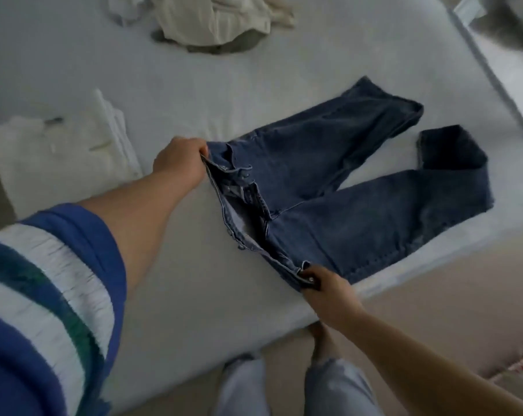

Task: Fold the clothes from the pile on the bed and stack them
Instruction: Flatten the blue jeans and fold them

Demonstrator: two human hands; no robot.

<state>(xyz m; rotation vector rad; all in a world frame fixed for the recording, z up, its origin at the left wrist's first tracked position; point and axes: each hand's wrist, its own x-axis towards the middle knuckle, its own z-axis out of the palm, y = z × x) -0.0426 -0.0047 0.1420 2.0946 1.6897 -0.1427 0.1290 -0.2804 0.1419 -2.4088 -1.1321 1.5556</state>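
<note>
**Both hands holding the jeans by the waistband on the bed**

A pair of dark blue jeans (329,187) is lying spread on the pale bed (194,265), waistband toward the person and legs running away to the right. The fly is hanging open, showing the lighter inside of the waist. The farther leg is lying fairly straight, its hem pointing toward the far right part of the bed. The nearer leg is bending back on itself near the bed's right edge, so its cuff is folding over and pointing up the bed.

The left hand (179,159) is pinching the far end of the waistband, fingers curled round the denim, so its grip is closed on the jeans. The right hand (323,288) is gripping the near end of the waistband beside the metal button, close to the bed's near edge, its fingers likewise curled on the cloth. Between the two hands the waistband is being held fairly taut and slightly raised.

A blue, white and green striped sleeve (50,295) is covering the left arm, pushed up above the forearm.

To the left of the jeans, well apart from them, a stack of folded cream clothes (59,151) is sitting near the bed's left edge. At the far end of the bed a loose pile of cream and grey clothes (218,22) is lying crumpled.
</note>
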